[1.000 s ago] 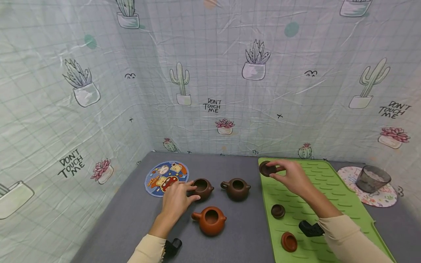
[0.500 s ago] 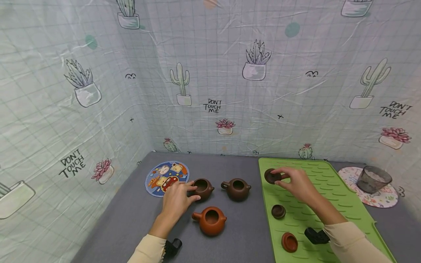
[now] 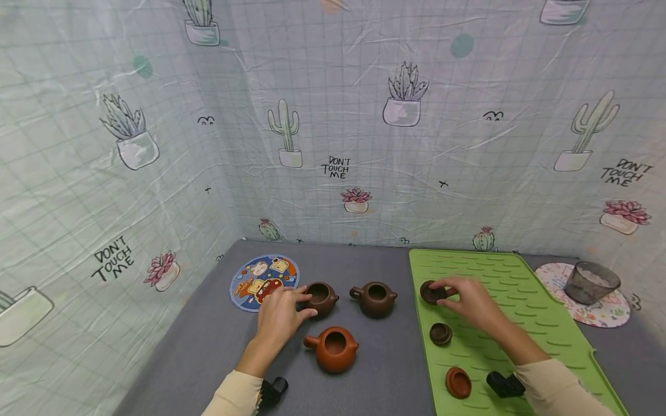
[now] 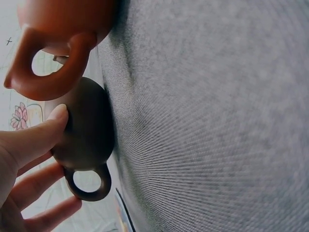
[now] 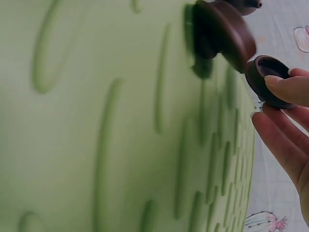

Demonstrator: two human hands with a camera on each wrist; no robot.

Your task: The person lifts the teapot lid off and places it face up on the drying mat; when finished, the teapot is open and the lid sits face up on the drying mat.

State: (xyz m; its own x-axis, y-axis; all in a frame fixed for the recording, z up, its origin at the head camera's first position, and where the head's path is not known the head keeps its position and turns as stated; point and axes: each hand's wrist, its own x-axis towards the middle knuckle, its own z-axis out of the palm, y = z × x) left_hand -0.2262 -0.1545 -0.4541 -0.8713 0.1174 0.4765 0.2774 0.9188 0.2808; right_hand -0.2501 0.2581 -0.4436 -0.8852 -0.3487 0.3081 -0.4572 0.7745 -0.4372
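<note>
My left hand (image 3: pixel 281 316) holds the left dark brown teapot (image 3: pixel 322 300) on the grey table. In the left wrist view, the thumb presses its side and the fingers lie near its ring handle (image 4: pixel 91 186). The pot has no lid on. My right hand (image 3: pixel 470 303) pinches a dark brown teapot lid (image 3: pixel 432 293) over the left edge of the green mat (image 3: pixel 499 277). In the right wrist view, this lid (image 5: pixel 268 79) is tilted, its hollow underside showing, and held off the mat. Nearby on the mat lies another dark lid (image 3: pixel 440 334), hollow side up.
A second dark teapot (image 3: pixel 377 300) and an orange-brown teapot (image 3: pixel 335 349) stand lidless mid-table. A reddish lid (image 3: pixel 458 382) lies on the mat's near part. A round blue mat (image 3: pixel 260 277) is at the far left. A grey cup (image 3: pixel 590 284) stands on a floral mat (image 3: pixel 598 315) at right.
My right hand has moved the dark lid nearer along the mat's left edge, from the far left corner to close by the other dark lid. My left hand stays in place.
</note>
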